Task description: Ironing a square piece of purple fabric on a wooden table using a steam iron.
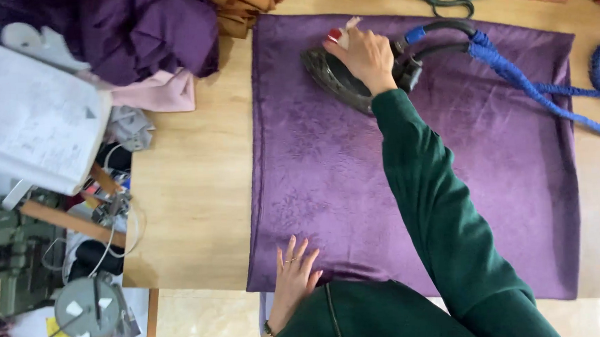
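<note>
The pressing is under way: the right hand is clenched round the handle of a dark, heavy iron, which sits on the far left part of the purple cloth. The left hand lies flat with fingers released and spread on the near edge. Next comes a steady glide — the crushed, velvety square looks slippery. A blue-wrapped hose trails off beyond the knuckles.

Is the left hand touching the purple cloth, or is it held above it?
Touching. In the head view the left hand lies flat, fingers spread, on the near edge of the purple cloth, with no gap visible.
</note>
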